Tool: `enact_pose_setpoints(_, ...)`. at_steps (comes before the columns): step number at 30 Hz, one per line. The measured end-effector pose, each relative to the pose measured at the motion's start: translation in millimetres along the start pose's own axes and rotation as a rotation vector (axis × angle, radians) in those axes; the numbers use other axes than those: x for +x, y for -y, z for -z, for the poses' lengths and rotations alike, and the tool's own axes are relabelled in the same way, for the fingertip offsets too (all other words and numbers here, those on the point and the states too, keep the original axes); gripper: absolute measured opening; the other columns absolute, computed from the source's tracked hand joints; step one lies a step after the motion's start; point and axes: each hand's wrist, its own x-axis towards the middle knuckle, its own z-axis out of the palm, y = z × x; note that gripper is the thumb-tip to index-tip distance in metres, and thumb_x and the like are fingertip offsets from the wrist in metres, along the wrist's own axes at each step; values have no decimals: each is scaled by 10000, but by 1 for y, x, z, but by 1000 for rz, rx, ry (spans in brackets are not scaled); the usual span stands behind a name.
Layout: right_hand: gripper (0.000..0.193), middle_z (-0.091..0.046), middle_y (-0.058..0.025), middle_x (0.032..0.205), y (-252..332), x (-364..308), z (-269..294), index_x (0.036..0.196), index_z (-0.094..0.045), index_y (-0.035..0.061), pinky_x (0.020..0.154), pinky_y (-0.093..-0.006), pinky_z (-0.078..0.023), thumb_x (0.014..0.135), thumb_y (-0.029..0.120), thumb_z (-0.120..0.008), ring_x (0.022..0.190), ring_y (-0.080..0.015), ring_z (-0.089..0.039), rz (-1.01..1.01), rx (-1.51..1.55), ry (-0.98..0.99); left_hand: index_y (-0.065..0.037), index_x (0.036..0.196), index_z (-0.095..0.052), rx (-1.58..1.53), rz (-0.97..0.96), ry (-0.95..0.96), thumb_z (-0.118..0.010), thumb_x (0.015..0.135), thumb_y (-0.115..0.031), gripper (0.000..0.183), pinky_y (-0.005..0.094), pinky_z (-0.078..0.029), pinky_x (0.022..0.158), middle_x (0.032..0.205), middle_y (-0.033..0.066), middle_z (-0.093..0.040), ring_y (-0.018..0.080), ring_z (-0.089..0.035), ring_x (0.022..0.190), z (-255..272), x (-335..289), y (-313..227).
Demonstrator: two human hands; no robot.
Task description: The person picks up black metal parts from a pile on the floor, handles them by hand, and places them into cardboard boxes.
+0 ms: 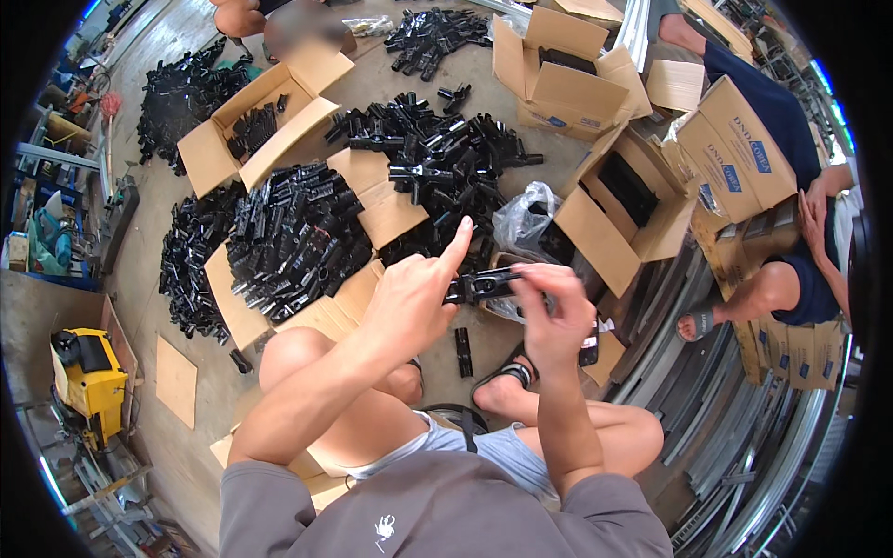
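Observation:
In front of my knees I hold one glossy black elongated part [486, 285] with a round opening in its side. My left hand [409, 299] is closed round its left end, the index finger stretched up and away. At the other end, my right hand [560, 309] has its thumb and fingers pinched together on the part, slightly blurred; whether a smaller piece sits between them cannot be seen. Below, a similar loose black part [463, 352] lies on the floor between my feet. Just beyond my hands rises a heap of black parts [456, 167].
More black parts lie heaped at the left [293, 232]. Open cardboard boxes stand at the upper left [200, 153] and right [605, 256]. A clear plastic bag [526, 223] is near my right hand. Metal profiles [688, 372] line the right; another person's knee [772, 288] is beyond.

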Motion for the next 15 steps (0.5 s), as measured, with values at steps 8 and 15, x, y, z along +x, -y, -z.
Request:
enact_pose_setpoints(8,162,-757,2,951,24,4,-17,935,-765,96,828,-368,-480,783,59,-808,895,-191,-685,391,-381,371,-30,1636,-287,-87,-96,-73,-782,687,-61,1070,486,-558,733,797,196,-715,405,-701,779,-9,-9,-4)
enact_pose_setpoints(15,141,-752,26,952,28,3,-20,907,-760,106,853,-369,-470,783,53,-800,912,-176,-680,390,-404,440,-128,1662,-280,-104,-36,-69,-842,667,-74,1145,441,-572,758,923,124,-779,338,-725,821,-3,-16,-2)
